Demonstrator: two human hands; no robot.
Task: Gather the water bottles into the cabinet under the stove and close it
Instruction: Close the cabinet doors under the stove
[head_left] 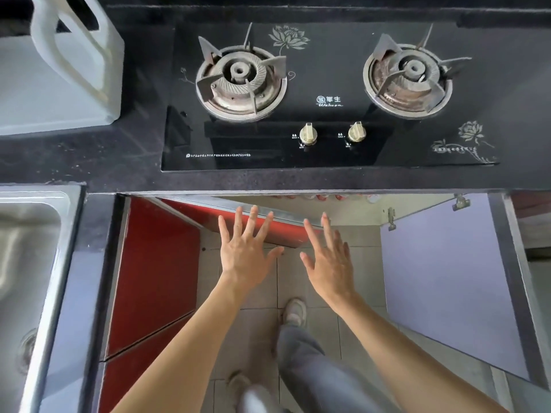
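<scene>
Under the black two-burner stove (328,93) the cabinet stands with both doors swung out. The left door (256,222) is red and angled partly inward; the right door (441,281) shows its pale lilac inner face and hinges. Just below the counter edge, a row of red-and-white bottle tops (322,197) peeks out inside the cabinet. My left hand (244,248) is spread flat, fingers over the top edge of the red door. My right hand (331,260) is spread beside it, over the gap, holding nothing.
A large translucent plastic jug (68,64) stands on the counter at the back left. A steel sink (29,263) lies at the left. Red cabinet fronts (155,275) run below it. My legs and shoes (295,311) stand on the tiled floor.
</scene>
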